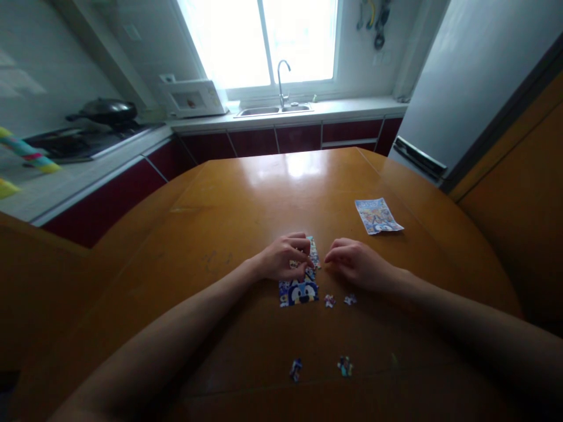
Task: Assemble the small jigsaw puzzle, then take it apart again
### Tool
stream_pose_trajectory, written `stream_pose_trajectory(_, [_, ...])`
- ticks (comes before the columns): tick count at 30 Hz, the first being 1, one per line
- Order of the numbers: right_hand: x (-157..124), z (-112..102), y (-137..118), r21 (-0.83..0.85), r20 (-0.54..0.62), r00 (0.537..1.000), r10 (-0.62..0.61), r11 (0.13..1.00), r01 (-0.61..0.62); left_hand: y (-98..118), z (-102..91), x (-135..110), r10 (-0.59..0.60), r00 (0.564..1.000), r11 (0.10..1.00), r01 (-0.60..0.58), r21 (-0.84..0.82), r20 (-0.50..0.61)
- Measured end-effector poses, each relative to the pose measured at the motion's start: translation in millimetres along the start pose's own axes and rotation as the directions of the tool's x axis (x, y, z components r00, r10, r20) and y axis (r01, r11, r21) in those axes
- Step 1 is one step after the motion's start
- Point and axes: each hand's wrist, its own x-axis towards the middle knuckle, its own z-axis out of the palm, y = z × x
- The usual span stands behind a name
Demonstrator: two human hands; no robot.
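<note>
Clearly, the two hands are apart from each other, both at the wooden bench (246, 205). The left hand (288, 256) lies across a partly joined puzzle (302, 294) — its fingers are bent over the pieces and hide the middle of it. The right hand (355, 261) is just beside the puzzle's right edge, with its fingers curled downward; whether either hand pinches a piece, I cannot tell. The puzzle lies flat on the bench, and its nearer part shows a blue cartoon face with white eyes and a dark nose. A reddish piece (329, 300) and a pale piece (350, 299) lie loose near its lower right corner; a dark blue piece (296, 369) and a greenish piece (345, 366) lie closer to the person — well apart from the puzzle. Beyond the right hand, a printed sheet (378, 217) rests on the bench.
</note>
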Motion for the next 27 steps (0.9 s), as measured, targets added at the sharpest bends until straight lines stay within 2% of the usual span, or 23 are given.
stream_pose_trajectory(5, [-6.0,-21.9,-3.4,-0.069,0.176,0.983,-0.043,0.996,0.056,-0.1,0.2,-0.2,-0.006,0.999,1.0,0.005,0.015,0.047])
stream_pose_trajectory(9, [-9.9,-33.5,-6.2,-0.042,0.288,0.955,-0.073,0.995,0.089,-0.2,0.4,0.1,-0.013,0.997,1.0,0.011,0.022,0.07])
stream_pose_trajectory(13, [-10.8,-36.2,-8.2,-0.02,0.312,0.947,-0.074,0.996,0.084,-0.1,1.4,-0.3,-0.004,0.998,1.0,0.003,0.022,0.058])
stream_pose_trajectory(20, [-8.9,-30.0,-14.8,-0.013,0.297,0.948,-0.111,0.993,0.12,-3.3,4.5,-1.3,-0.012,0.992,0.996,0.023,0.083,-0.128])
stream_pose_trajectory(27, [-8.8,-22.6,-15.5,0.0,0.29,0.945,-0.153,0.987,0.16,-4.1,5.2,2.2,0.014,0.975,0.978,0.032,0.204,-0.22])
